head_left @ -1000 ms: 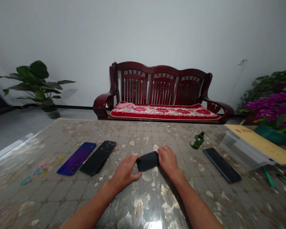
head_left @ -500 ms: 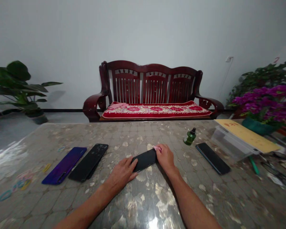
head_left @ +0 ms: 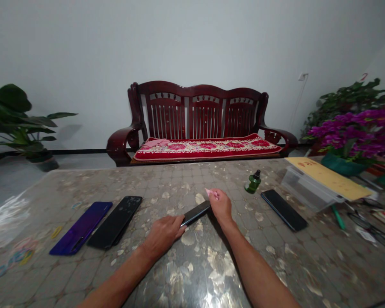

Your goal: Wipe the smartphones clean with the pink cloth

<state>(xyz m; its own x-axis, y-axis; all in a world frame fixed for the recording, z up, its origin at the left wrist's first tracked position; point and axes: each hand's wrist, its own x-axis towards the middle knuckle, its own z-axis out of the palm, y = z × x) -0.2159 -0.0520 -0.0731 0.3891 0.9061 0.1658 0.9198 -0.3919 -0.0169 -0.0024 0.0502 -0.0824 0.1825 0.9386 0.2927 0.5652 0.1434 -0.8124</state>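
Note:
A dark phone (head_left: 195,212) is tilted up, its long side edge showing, in front of me over the table. My left hand (head_left: 166,233) grips its left end, fingers closed around it. At the phone's right end is my right hand (head_left: 220,206), closed on a small pink cloth (head_left: 213,193) whose corner sticks out above the fingers. Whether the cloth touches the phone is hidden by the hand. To the left lie a purple-blue phone (head_left: 81,228) and black phones (head_left: 115,222) that overlap. Another dark phone (head_left: 284,209) rests on the right.
A green spray bottle (head_left: 253,182) stands beyond the right-hand phone. Farther right are a clear plastic box (head_left: 308,188) with a yellow sheet (head_left: 329,177) on top, a green-handled tool (head_left: 339,217), cables and purple flowers (head_left: 356,132). Coloured bands (head_left: 22,256) lie far left.
The phone between my hands has turned from lying flat to tilted on edge. My left hand has gone from resting spread on it to gripping its end. The view has shifted slightly.

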